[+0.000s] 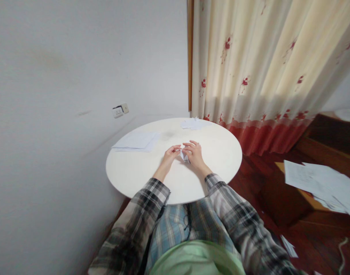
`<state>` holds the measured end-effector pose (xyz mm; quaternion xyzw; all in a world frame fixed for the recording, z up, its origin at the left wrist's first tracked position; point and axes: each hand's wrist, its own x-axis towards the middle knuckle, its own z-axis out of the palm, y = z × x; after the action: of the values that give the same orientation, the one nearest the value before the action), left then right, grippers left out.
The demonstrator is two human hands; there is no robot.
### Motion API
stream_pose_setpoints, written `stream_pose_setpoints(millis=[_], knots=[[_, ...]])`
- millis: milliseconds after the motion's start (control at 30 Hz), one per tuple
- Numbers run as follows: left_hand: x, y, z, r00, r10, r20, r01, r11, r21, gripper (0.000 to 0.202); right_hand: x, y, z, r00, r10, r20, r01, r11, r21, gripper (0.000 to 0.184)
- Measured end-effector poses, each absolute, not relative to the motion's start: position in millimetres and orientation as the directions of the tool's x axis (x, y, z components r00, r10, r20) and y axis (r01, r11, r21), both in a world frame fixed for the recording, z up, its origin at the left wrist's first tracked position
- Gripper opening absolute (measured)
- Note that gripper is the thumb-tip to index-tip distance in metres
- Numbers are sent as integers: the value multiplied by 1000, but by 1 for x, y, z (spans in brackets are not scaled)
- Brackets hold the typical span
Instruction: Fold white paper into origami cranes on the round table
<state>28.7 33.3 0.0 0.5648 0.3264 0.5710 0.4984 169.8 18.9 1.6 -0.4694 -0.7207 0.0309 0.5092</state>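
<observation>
Both hands meet over the middle of a round white table (129,172). My left hand (171,154) and my right hand (193,153) pinch a small folded piece of white paper (184,156) between their fingertips, just above the tabletop. The fingers of both hands are curled around it, and most of the paper is hidden behind them. My plaid sleeves reach from the bottom of the view to the table's near edge.
A stack of white sheets (137,141) lies at the table's left. Smaller folded papers (194,123) sit at its far edge. A grey wall stands to the left, a flowered curtain (263,72) behind. Loose papers (321,183) rest on wooden furniture at the right.
</observation>
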Motion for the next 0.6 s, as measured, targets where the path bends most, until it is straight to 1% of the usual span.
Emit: stream_pose_setpoints(millis=[200, 367, 600], knots=[[28, 35, -1, 123, 931, 343, -183, -318, 930, 18, 170, 20, 0, -11, 678, 735, 667, 553, -499, 13], [28, 33, 0, 101, 938, 333, -178, -312, 933, 24, 171, 21, -1, 44, 669, 742, 654, 542, -528, 10], [28, 32, 1, 106, 939, 327, -178, -306, 935, 25, 172, 22, -1, 48, 683, 729, 636, 542, -549, 10]])
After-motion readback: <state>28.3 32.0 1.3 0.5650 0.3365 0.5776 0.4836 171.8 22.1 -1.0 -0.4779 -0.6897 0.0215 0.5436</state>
